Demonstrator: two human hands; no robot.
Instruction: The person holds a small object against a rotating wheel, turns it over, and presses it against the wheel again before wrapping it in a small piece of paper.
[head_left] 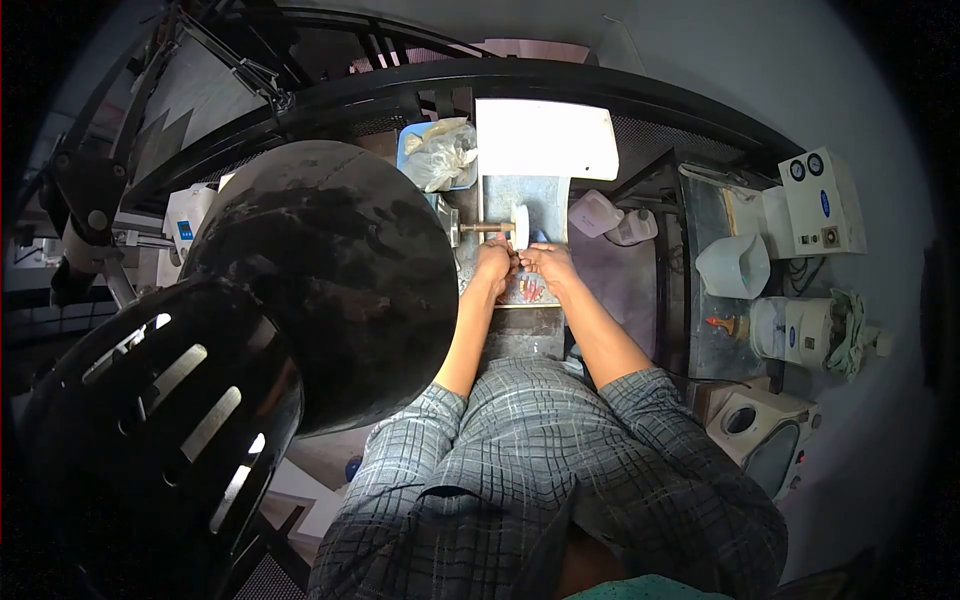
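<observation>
A white polishing wheel (pixel 520 228) sits on a brown shaft (pixel 486 228) that comes out of a grey machine body (pixel 447 222) on the left. Just below the wheel, my left hand (pixel 496 264) and my right hand (pixel 548 264) are close together with their fingers curled inward. Something small seems pinched between the fingertips, but it is too small and too hidden to name. Small reddish pieces (pixel 530 288) lie on the grey tray (pixel 508 297) under my hands.
A big black lamp shade (pixel 330 290) blocks much of the left side. Behind the wheel are a white hood panel (pixel 548 138) and a blue bin (pixel 408 150) holding plastic bags (pixel 440 155). Plastic jugs (pixel 597 213), a translucent tub (pixel 733 267) and a white gauge box (pixel 822 203) stand to the right.
</observation>
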